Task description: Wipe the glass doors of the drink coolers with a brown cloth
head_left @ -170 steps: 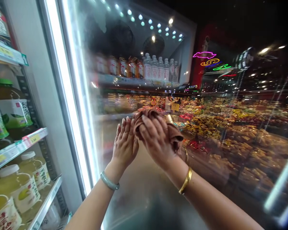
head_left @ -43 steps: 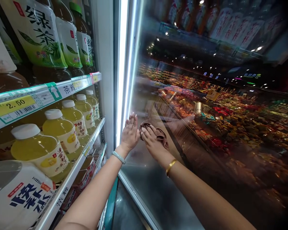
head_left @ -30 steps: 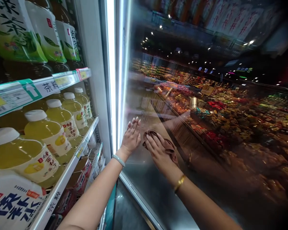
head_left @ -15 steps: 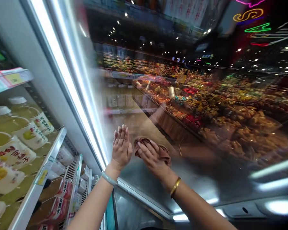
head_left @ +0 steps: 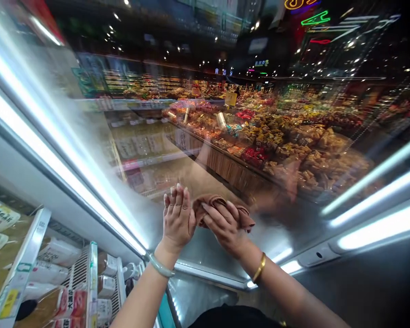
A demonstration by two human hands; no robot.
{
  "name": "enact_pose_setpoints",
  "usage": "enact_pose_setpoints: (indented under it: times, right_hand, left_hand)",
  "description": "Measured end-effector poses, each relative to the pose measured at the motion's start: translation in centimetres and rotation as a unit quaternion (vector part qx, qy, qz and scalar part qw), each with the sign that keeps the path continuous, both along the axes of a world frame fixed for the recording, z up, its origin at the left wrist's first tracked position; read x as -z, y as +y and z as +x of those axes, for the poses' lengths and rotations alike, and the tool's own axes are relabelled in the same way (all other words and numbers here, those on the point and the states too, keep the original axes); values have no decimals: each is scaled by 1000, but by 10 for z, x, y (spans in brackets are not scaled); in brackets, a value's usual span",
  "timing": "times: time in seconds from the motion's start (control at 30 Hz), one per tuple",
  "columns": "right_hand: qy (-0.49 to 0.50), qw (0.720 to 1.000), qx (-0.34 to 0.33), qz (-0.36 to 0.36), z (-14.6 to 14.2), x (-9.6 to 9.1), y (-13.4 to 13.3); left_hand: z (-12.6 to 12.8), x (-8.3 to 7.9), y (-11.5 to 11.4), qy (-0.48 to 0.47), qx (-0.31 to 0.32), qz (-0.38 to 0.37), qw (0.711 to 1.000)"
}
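Note:
Against the glass pane (head_left: 212, 248) of a lit display fridge, my right hand (head_left: 223, 225) presses a crumpled brown cloth (head_left: 248, 218), its fingers curled over the folds. Just to the left, my left hand (head_left: 177, 216) lies with its palm toward the glass and its fingers stretched out, holding nothing. A pale bangle (head_left: 160, 265) circles my left wrist, and a gold bracelet (head_left: 259, 268) is on the right one. The cloth's left edge sits close by my left thumb; whether they touch I cannot tell.
Shelves at the lower left hold packaged goods (head_left: 71, 298) behind a shelf edge (head_left: 18, 269). A bright light strip (head_left: 71, 168) runs down the fridge's left side. Heaps of wrapped goods (head_left: 276, 141) show through the glass, mixed with reflections. A metal frame (head_left: 212, 275) borders the pane below.
The view has swung to the right, so the shelves slide toward the left edge. Both hands stay close together at the glass, the right one still on the cloth.

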State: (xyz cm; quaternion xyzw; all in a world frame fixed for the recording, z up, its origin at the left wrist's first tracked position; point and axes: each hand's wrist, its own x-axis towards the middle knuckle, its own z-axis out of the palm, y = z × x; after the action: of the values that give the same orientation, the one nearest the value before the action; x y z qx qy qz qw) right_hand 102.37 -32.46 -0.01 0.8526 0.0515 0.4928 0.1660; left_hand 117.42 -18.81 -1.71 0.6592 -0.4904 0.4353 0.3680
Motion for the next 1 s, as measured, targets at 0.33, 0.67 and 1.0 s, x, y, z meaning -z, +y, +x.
enact_pose_setpoints:
  times: [0.33, 0.67, 1.0]
  right_hand:
    - [-71, 996, 44, 27, -9, -30, -12]
    - [-133, 980, 130, 71, -78, 5, -41]
    - [-68, 995, 64, 26, -82, 34, -50]
  left_hand:
    - [-26, -2, -18, 22, 44, 23, 999]
    - [-52, 6, -35, 7, 110, 46, 993]
    - [-85, 14, -55, -6, 103, 61, 993]
